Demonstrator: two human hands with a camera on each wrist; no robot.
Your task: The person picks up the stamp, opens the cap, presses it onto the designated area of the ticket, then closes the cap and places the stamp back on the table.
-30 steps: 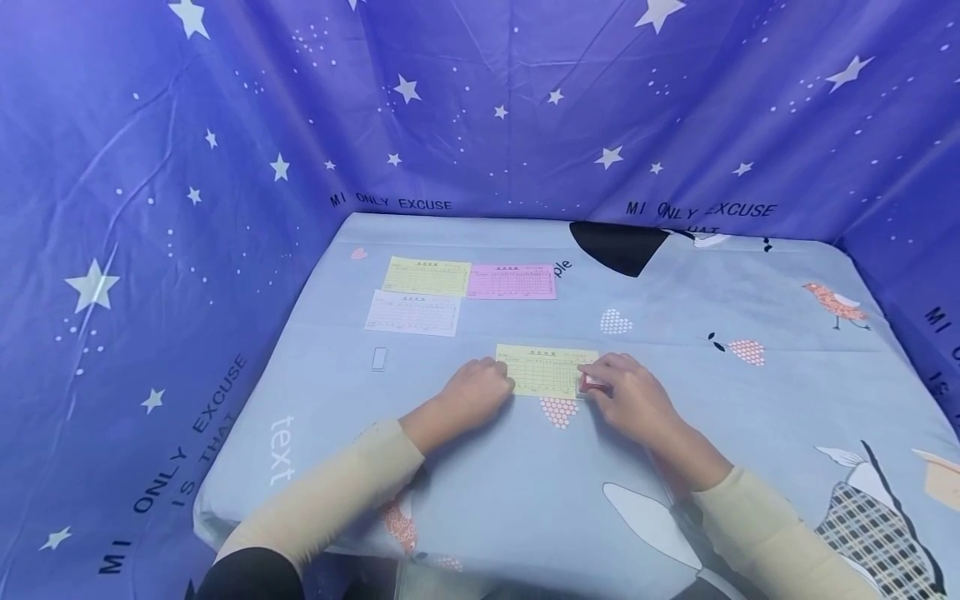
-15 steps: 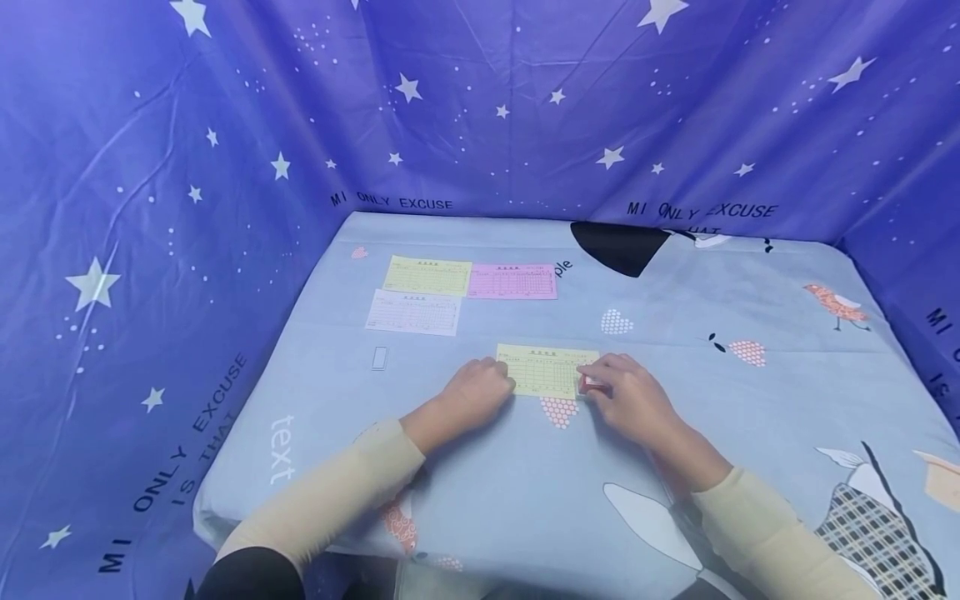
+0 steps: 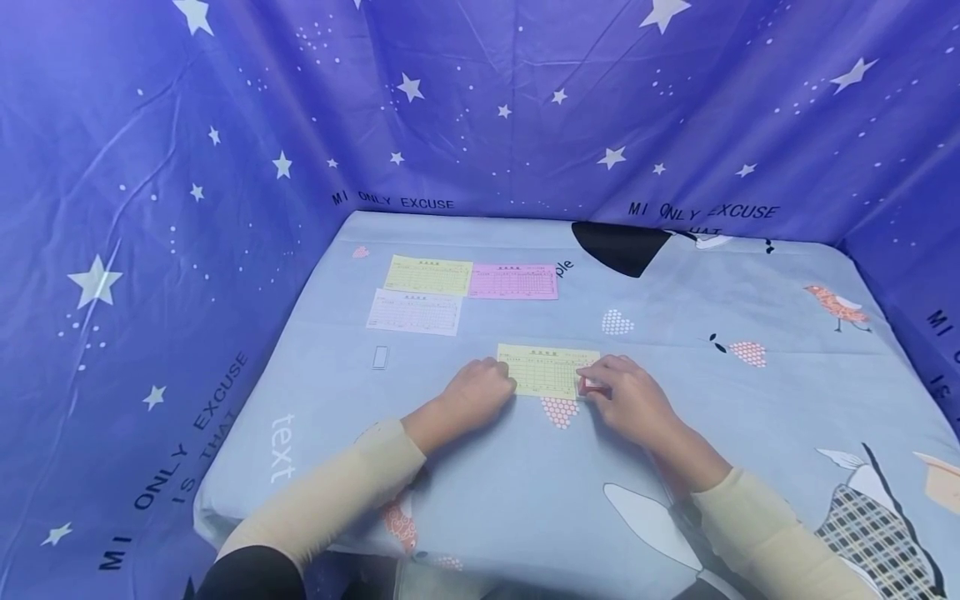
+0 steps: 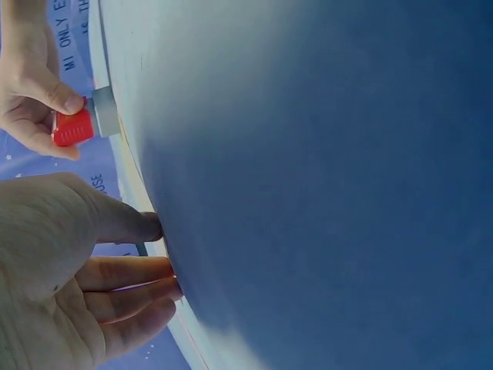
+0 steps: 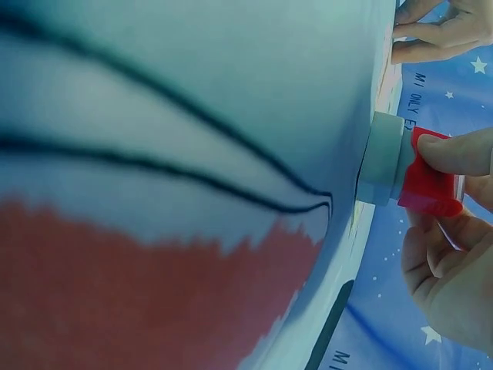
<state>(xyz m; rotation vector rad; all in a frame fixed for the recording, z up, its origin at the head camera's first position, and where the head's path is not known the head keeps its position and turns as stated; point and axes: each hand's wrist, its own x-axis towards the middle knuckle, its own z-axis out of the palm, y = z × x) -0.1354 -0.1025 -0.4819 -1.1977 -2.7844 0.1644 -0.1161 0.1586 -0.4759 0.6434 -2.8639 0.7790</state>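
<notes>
Unmoved: blocky red-grey stamp [image 5: 416, 185] on yellow paper [image 3: 540, 372]

A: What hangs around you?

B: Blue-violet curtains [image 3: 450, 125], with pale stars [image 3: 95, 282] and black lettering [image 3: 746, 211], hang on your far side and run along your left and right.

A: And below them?

B: Your pale blue cloth [image 3: 712, 400] bears an orange bird print [image 3: 832, 302] at far right, a black printed shape [image 3: 621, 246] by the far edge, the white word "text" [image 3: 282, 450] at near left, and a checked print [image 3: 877, 533] at near right.
</notes>
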